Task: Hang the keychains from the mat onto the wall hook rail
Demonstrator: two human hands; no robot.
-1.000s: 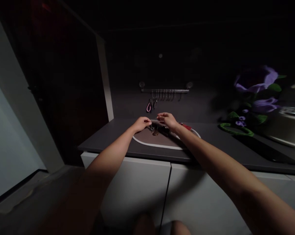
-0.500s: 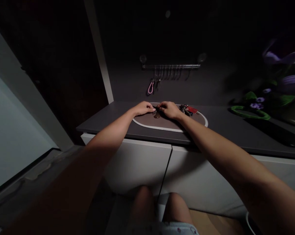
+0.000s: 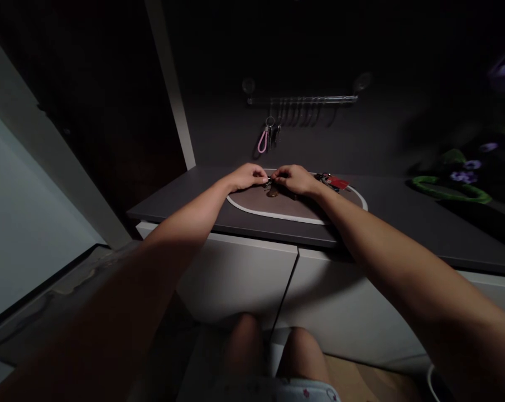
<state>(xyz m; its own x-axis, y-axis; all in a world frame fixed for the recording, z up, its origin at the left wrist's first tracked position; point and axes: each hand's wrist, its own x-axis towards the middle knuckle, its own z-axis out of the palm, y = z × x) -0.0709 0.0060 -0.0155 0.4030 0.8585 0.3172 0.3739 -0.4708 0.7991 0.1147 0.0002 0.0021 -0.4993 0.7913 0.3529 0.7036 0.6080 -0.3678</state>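
A dark grey worktop [image 3: 172, 192] runs across the middle of the frame in a dim room, above pale, flat-fronted cabinet doors [image 3: 244, 273]. Behind it rises a dark wall, and wood-coloured floor [image 3: 361, 379] shows at lower right. An oval mat [image 3: 285, 209] lies at the centre, brownish with a smooth white rim. On it is a small key bunch [image 3: 273, 192] of shiny metal and a rounded brown piece, too small and dim for finer detail.

The left hand [image 3: 249, 177] pinches the bunch between thumb and fingertips; the right hand [image 3: 296, 180], fingers curled, grips it from the other side.

Right of that hand, on the mat, a second bunch carries a flat red tag [image 3: 338, 182]. On the wall, a glossy clear rail [image 3: 302, 100] bears a row of slim hooks; from the leftmost hang keys [image 3: 277, 133] and a braided-looking pink loop [image 3: 263, 141]. A fuzzy green ring [image 3: 448, 190] lies on the worktop at right, beside small purple flowers [image 3: 464, 174].

A second ago the right hand was raised above the mat; now it is low beside the left. The rail sits higher in the frame, and the large purple bloom has mostly slipped out at right.
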